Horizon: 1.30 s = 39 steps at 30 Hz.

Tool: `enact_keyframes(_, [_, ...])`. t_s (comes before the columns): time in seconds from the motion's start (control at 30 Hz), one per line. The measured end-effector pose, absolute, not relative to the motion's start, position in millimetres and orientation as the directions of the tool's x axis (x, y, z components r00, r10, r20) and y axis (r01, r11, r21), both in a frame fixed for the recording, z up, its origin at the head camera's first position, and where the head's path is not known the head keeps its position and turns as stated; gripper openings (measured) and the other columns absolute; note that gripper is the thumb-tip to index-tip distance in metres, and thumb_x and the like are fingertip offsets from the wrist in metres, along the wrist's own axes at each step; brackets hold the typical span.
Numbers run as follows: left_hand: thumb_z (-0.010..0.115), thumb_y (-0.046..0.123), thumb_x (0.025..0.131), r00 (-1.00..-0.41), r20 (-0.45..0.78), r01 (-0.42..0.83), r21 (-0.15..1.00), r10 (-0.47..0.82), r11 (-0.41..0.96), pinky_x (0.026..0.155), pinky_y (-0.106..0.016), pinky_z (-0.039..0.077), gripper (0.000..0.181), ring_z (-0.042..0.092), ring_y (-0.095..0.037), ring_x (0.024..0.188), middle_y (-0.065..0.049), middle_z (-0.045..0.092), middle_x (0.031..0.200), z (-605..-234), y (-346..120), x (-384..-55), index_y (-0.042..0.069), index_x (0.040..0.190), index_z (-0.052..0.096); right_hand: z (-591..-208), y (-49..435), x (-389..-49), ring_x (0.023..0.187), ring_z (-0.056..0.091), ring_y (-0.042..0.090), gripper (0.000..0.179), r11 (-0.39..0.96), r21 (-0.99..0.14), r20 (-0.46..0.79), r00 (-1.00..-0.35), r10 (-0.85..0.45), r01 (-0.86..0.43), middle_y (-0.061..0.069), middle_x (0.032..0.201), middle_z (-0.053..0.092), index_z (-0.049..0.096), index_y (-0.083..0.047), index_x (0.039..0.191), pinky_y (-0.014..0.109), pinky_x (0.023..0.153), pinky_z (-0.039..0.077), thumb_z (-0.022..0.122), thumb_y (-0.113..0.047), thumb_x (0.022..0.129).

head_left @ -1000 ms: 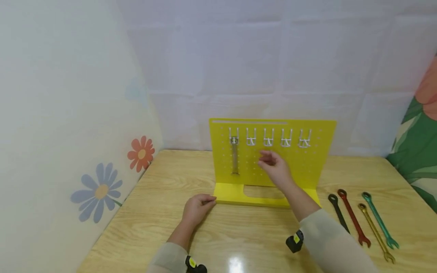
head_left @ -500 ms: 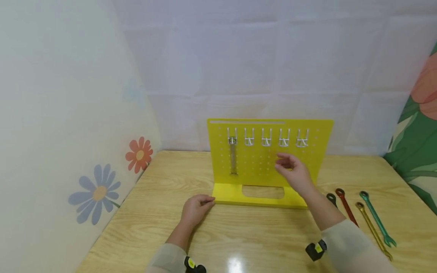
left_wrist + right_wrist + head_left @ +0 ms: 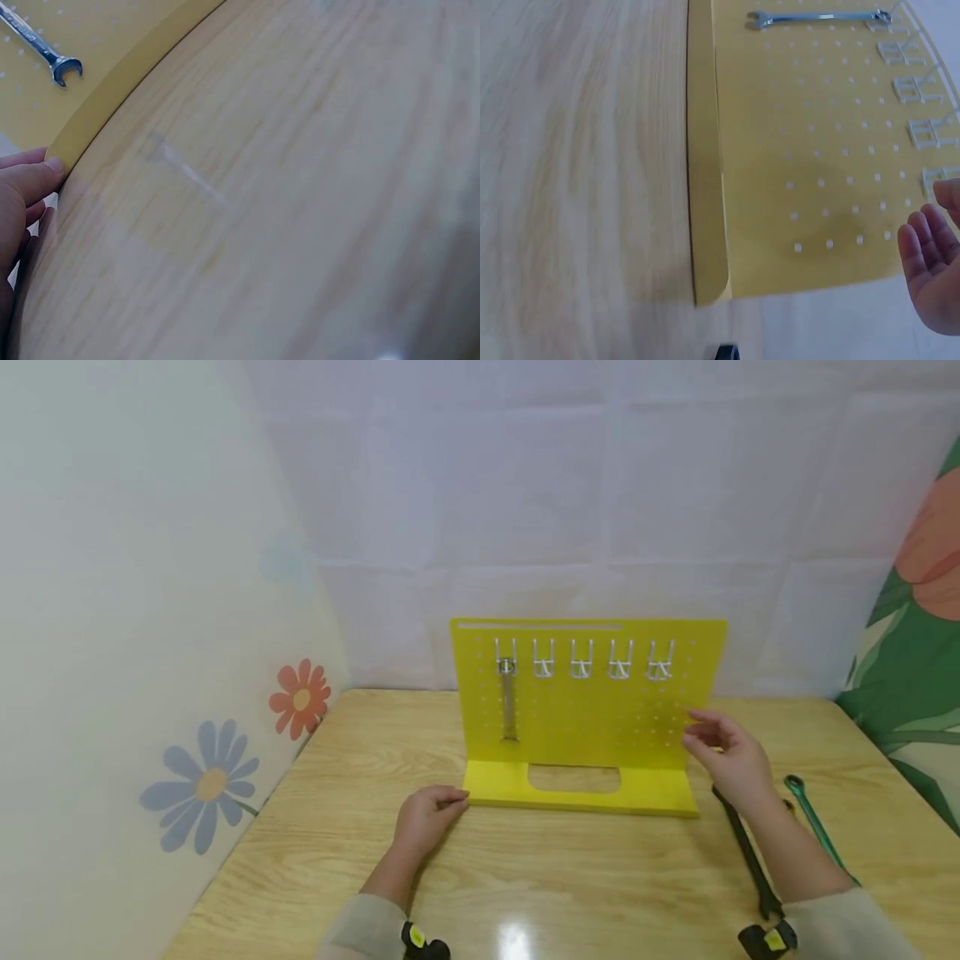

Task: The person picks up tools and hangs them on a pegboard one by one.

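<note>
A yellow pegboard stand (image 3: 592,727) stands upright on the table, with a row of wire hooks along its upper part. From the leftmost hook hangs a silver combination wrench (image 3: 508,702), its open end downward. At the stand's front left corner my left hand (image 3: 426,817) pinches the base edge between thumb and fingers, as the left wrist view also shows. My right hand (image 3: 735,764) is in the air by the board's right edge, fingers loosely bent and holding nothing. Beneath that arm lies a black wrench (image 3: 746,856); a green wrench (image 3: 813,818) lies to its right.
A bit of a gold wrench (image 3: 787,807) shows behind the right forearm, which hides the rest. The wooden table (image 3: 585,877) meets a flower-decorated wall (image 3: 217,610) at the left. A pale cloth (image 3: 585,510) hangs behind the board.
My right hand has moved right, from in front of the pegboard to its right edge, and now covers the red wrench and most of the gold one. The left hand stays at the corner.
</note>
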<state>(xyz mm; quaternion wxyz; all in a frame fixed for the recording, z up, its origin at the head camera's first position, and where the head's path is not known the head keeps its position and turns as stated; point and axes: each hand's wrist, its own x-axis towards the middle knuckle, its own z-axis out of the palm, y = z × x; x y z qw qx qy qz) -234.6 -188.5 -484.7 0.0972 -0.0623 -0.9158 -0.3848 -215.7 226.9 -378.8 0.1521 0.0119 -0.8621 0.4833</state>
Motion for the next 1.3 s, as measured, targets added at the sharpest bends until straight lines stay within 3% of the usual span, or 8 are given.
enact_keyframes(0.13, [0.074,0.016,0.087,-0.974,0.224,0.189,0.700,0.040,0.688,0.094,-0.048,0.054,0.010,0.068,-0.032,0.105,-0.013,0.074,0.108,-485,-188,-236,0.011,0.094,0.080,-384,246,-205,0.082,0.048,-0.018,0.046,0.543,-0.831,0.255,-0.950,0.179,-0.121,-0.040,0.087,0.049,0.053,0.001,0.134,0.006,0.066,0.047,0.062,-0.024,0.097])
enact_keyframes(0.27, [0.074,0.015,0.087,-0.975,0.217,0.183,0.707,0.037,0.683,0.095,-0.048,0.053,0.010,0.067,-0.032,0.106,-0.013,0.074,0.109,-486,-188,-236,0.011,0.095,0.079,-392,267,-195,0.081,0.046,-0.020,0.049,0.561,-0.824,0.240,-0.945,0.220,-0.079,-0.042,0.087,0.048,0.052,0.001,0.135,0.006,0.064,0.045,0.062,-0.029,0.097])
enact_keyframes(0.43, [0.074,0.014,0.086,-0.975,0.220,0.181,0.710,0.030,0.680,0.096,-0.048,0.053,0.010,0.067,-0.032,0.107,-0.013,0.073,0.109,-485,-189,-236,0.011,0.094,0.079,-403,291,-183,0.079,0.048,-0.019,0.041,0.541,-0.840,0.213,-0.938,0.274,-0.033,-0.042,0.087,0.049,0.056,-0.010,0.132,0.011,0.060,0.047,0.060,-0.032,0.098])
enact_keyframes(0.6, [0.074,0.014,0.086,-0.974,0.224,0.183,0.709,0.028,0.681,0.096,-0.048,0.053,0.010,0.067,-0.033,0.108,-0.014,0.073,0.110,-484,-189,-236,0.011,0.094,0.079,-412,311,-172,0.079,0.046,-0.023,0.037,0.556,-0.831,0.208,-0.929,0.307,-0.002,-0.043,0.085,0.048,0.058,-0.011,0.129,0.005,0.061,0.045,0.060,-0.032,0.098])
enact_keyframes(0.77, [0.074,0.014,0.087,-0.977,0.212,0.175,0.715,0.029,0.677,0.096,-0.049,0.053,0.011,0.067,-0.033,0.108,-0.014,0.073,0.110,-483,-188,-234,0.011,0.095,0.079,-422,330,-161,0.077,0.046,-0.023,0.028,0.570,-0.821,0.190,-0.925,0.328,0.033,-0.045,0.085,0.047,0.060,-0.024,0.124,0.005,0.060,0.044,0.061,-0.033,0.097])
enact_keyframes(1.17, [0.074,0.014,0.087,-0.975,0.221,0.185,0.706,0.036,0.683,0.093,-0.048,0.055,0.010,0.068,-0.033,0.105,-0.014,0.073,0.109,-483,-188,-233,0.010,0.095,0.079,-440,357,-154,0.070,0.040,-0.023,0.057,0.614,-0.767,0.069,-0.928,0.365,0.185,-0.047,0.078,0.040,0.048,0.006,0.136,0.013,0.056,0.045,0.057,-0.037,0.098])
enact_keyframes(1.23, [0.074,0.015,0.087,-0.976,0.216,0.182,0.708,0.037,0.682,0.093,-0.048,0.055,0.011,0.068,-0.033,0.105,-0.014,0.073,0.109,-483,-188,-233,0.010,0.095,0.079,-442,360,-154,0.069,0.038,-0.024,0.060,0.618,-0.755,0.036,-0.929,0.369,0.217,-0.041,0.080,0.046,0.045,0.007,0.137,0.013,0.056,0.045,0.055,-0.038,0.099])
enact_keyframes(1.3, [0.074,0.015,0.087,-0.975,0.218,0.186,0.708,0.039,0.681,0.093,-0.048,0.055,0.011,0.068,-0.033,0.105,-0.014,0.073,0.109,-483,-188,-233,0.010,0.095,0.079,-443,362,-155,0.068,0.037,-0.024,0.061,0.628,-0.738,0.008,-0.927,0.374,0.247,-0.025,0.083,0.061,0.045,0.008,0.138,0.013,0.056,0.044,0.054,-0.038,0.099])
